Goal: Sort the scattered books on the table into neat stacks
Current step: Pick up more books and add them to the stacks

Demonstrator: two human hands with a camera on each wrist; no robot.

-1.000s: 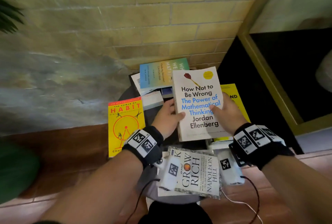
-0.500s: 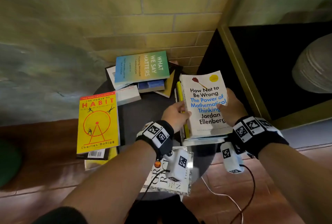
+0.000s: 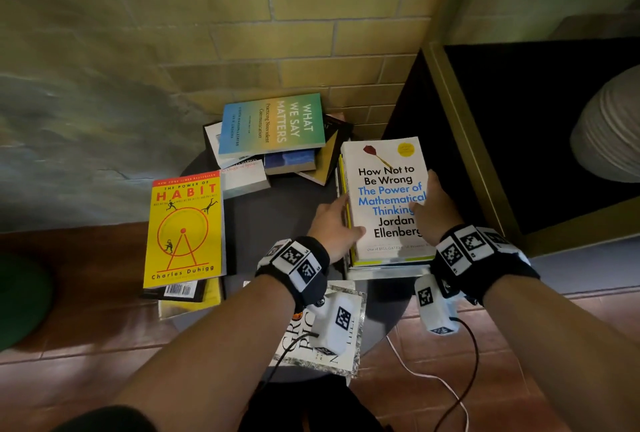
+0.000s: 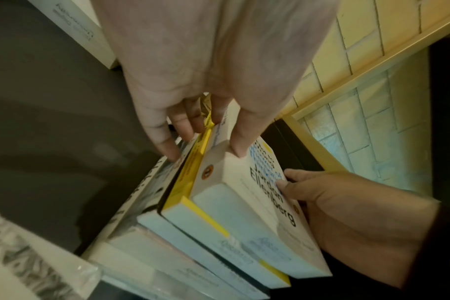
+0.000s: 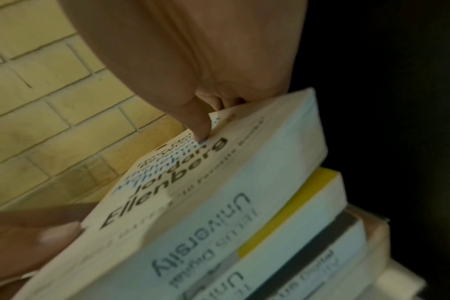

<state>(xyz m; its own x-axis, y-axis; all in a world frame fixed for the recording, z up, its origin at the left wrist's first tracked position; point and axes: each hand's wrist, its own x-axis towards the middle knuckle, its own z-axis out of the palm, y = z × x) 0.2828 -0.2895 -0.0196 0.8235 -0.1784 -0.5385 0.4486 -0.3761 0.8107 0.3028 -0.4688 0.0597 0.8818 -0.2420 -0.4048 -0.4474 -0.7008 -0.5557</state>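
Squaring the white book further onto the stack, both hands stay.

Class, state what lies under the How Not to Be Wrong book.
Under How Not to Be Wrong: a yellow-edged book, then at least one pale book. Their covers and titles are hidden.

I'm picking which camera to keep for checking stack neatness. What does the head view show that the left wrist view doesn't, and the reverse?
Only the head view shows the other piles: The Power of Habit, What We Say Matters, and the Grow Rich book.

Only the left wrist view shows the stack's stepped lower edges, with the yellow book jutting out.

Both show the left hand and right hand gripping How Not to Be Wrong.
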